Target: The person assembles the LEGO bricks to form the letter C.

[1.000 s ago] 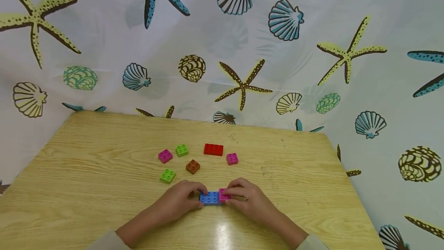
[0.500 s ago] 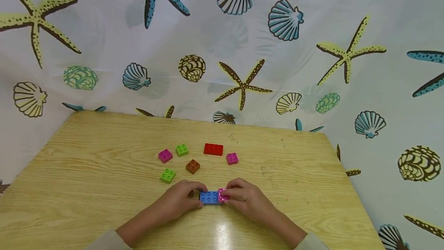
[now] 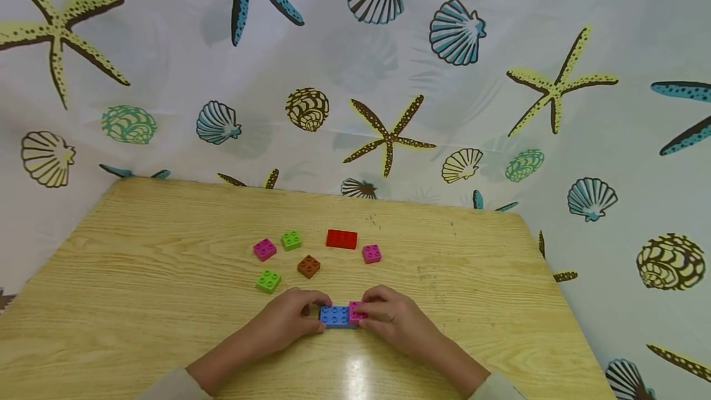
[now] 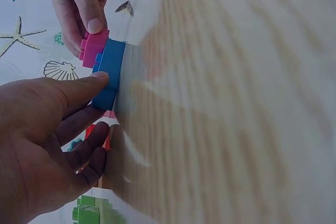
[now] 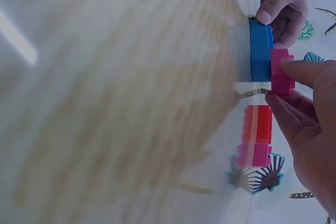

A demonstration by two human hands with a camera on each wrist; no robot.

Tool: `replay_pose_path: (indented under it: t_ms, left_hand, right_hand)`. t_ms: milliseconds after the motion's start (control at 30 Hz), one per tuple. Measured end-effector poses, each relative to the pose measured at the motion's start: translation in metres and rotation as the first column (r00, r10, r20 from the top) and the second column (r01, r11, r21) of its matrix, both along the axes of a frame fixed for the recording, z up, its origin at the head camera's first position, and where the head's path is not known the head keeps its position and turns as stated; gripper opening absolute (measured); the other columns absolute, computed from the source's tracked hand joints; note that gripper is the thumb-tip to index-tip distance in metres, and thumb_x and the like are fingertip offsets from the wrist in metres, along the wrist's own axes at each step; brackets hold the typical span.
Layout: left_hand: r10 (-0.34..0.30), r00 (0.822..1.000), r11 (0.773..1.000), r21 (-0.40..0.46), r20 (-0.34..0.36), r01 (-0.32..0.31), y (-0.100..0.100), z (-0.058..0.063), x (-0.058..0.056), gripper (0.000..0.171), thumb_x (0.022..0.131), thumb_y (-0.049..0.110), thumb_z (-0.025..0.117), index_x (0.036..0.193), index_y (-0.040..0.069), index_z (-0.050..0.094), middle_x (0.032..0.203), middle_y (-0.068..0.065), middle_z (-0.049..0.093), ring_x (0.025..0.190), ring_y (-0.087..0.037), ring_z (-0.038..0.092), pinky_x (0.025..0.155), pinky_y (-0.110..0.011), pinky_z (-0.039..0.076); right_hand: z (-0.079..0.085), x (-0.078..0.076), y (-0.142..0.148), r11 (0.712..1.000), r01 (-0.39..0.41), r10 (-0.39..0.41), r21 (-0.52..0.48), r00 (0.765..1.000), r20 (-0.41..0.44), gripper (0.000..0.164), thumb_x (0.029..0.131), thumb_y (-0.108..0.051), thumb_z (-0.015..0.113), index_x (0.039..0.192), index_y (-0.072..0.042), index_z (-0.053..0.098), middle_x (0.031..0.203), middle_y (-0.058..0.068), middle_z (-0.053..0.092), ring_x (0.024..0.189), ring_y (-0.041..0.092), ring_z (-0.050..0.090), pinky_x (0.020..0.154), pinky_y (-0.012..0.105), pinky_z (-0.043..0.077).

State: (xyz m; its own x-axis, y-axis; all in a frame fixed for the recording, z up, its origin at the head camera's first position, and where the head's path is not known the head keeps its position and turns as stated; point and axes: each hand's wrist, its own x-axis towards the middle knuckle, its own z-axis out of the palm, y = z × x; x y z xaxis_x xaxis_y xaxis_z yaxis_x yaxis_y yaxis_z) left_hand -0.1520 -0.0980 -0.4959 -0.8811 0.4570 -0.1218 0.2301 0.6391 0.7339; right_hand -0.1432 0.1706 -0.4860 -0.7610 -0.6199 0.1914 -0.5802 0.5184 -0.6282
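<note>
My left hand (image 3: 286, 321) pinches the left end of a blue toy building brick (image 3: 335, 316), which lies lengthwise on the table. Thumb and fingers of my right hand (image 3: 397, 320) grip a small pink brick (image 3: 356, 311) at the blue brick's right end. In the left wrist view the pink brick (image 4: 95, 49) rests against the studded top of the blue brick (image 4: 109, 85). From the right wrist view, the pink brick (image 5: 281, 72) reaches slightly past the end of the blue one (image 5: 260, 51). Whether the studs are fully pressed together I cannot tell.
Behind the hands lie a red brick (image 3: 341, 239), a pink brick (image 3: 372, 254), another pink one (image 3: 265, 249), a brown brick (image 3: 308, 266) and two green bricks (image 3: 268, 281) (image 3: 291, 240). A patterned curtain (image 3: 333, 66) borders the wooden table (image 3: 166, 252).
The pink brick in my right hand has shifted very slightly left along the blue brick. My left hand stays in place, and the loose bricks have not moved.
</note>
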Motion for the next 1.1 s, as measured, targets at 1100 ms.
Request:
replay_pose_path:
  t_ms: [1100]
  left_hand:
    - [-0.014,1.000,1.000,0.005,0.007,0.014,0.001,0.006,0.002,0.031,0.087,0.020,0.080,0.116,0.021,0.071,0.096,0.008,0.063,0.085,-0.014,0.051,0.074,-0.031,0.043]
  right_hand:
    - [0.005,-0.003,-0.011,0.995,0.100,-0.103,0.024,0.973,0.208,0.041,0.093,-0.026,0.074,0.130,-0.011,0.067,0.118,-0.004,0.065,0.111,0.010,0.062,0.098,0.030,0.052]
